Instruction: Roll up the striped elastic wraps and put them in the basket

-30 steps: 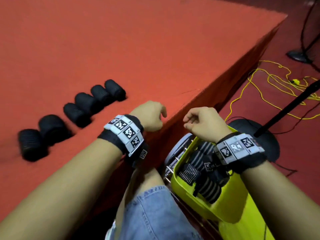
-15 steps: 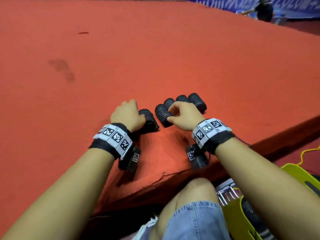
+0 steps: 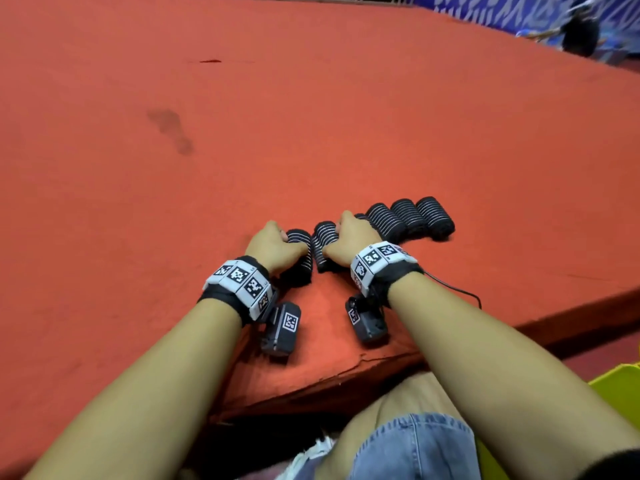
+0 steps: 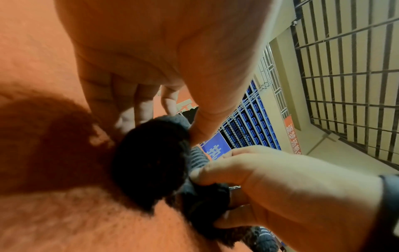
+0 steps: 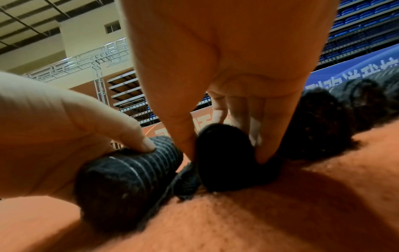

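Observation:
Several rolled black wraps with pale stripes lie in a row on the red carpeted platform (image 3: pixel 311 98). My left hand (image 3: pixel 284 243) grips the leftmost roll (image 3: pixel 300 261), thumb and fingers curled round it; in the left wrist view its dark end (image 4: pixel 151 167) faces the camera. My right hand (image 3: pixel 335 239) pinches the neighbouring roll (image 3: pixel 322 241) between thumb and fingers, as the right wrist view shows (image 5: pixel 226 153). Three more rolls (image 3: pixel 410 216) lie just to the right of that hand. A corner of the yellow basket (image 3: pixel 616 381) shows at the lower right.
The platform's front edge (image 3: pixel 346 372) runs just below my wrists, with my knee in denim shorts (image 3: pixel 415 445) under it. A thin black cable (image 3: pixel 460 292) trails from my right wrist. A person (image 3: pixel 580 32) stands far off at the back right.
My hands left the basket and reached out to the row of rolls. Half a second ago they were just touching the rolls; now each hand grips one.

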{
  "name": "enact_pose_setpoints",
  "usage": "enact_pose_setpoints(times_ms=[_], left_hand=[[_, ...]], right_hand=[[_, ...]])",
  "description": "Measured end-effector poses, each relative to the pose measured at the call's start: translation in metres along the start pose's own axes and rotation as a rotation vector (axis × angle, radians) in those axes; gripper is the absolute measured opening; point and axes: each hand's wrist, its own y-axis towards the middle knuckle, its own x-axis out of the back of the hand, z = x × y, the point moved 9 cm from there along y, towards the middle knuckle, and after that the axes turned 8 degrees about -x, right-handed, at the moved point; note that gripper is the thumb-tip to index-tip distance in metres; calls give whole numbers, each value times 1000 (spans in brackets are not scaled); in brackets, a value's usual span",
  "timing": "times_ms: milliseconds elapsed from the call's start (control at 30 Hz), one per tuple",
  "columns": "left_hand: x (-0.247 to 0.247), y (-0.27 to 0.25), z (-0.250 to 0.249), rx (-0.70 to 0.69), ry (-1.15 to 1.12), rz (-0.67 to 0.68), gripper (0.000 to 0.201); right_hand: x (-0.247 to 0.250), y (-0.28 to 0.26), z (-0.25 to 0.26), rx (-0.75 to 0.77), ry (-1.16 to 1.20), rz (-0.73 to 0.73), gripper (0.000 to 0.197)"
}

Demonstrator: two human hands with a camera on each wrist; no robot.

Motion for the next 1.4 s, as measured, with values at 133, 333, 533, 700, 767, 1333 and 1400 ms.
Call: enact_pose_setpoints(times_ms=[133, 333, 533, 700, 767, 1333, 1400], left_hand=[[19, -8, 0, -43, -25, -47, 33], [40, -26, -6, -91, 53, -56, 39], [44, -43, -15, -154, 126, -39, 38], [40, -54, -14, -173, 180, -4, 37], [36, -57, -15, -185, 191, 6, 37], [17, -86, -103, -372, 193, 82, 38], [-5, -94, -145, -497, 199, 131, 38]], right_hand=[[13, -14, -6, 6, 135, 30, 36], [0, -67, 7, 186, -61, 211, 42], [-20, -97, 13, 313, -177, 154, 42], [-27, -104, 15, 307, -313, 49, 55], [-19, -101, 16, 288, -329, -19, 50], [32, -91, -45, 239, -41, 64, 51], [62, -94, -87, 196, 8, 52, 55]])
